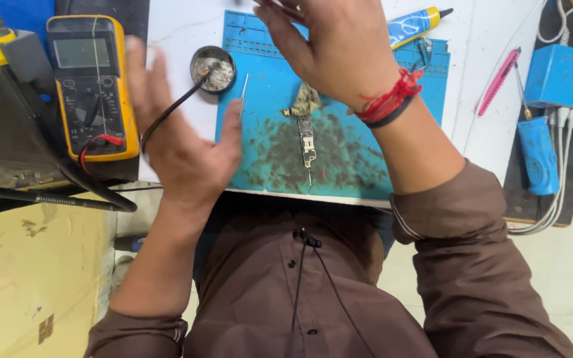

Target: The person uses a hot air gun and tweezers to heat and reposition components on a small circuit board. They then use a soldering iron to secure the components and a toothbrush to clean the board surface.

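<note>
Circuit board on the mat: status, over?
Left hand open, blurred, over mat edge, holding nothing. Right hand open above mat. Circuit board flat on blue mat, untouched. Tweezers and round tin close by.

1. A narrow circuit board (307,140) lay mid-way on the stained blue work mat (356,174), with open mat on either side.
2. A round metal tin (214,68) and yellow multimeter (92,86) crowded the left approach.
3. A blue-and-yellow tube (414,24) and pink tool (498,81) lined the right.
</note>
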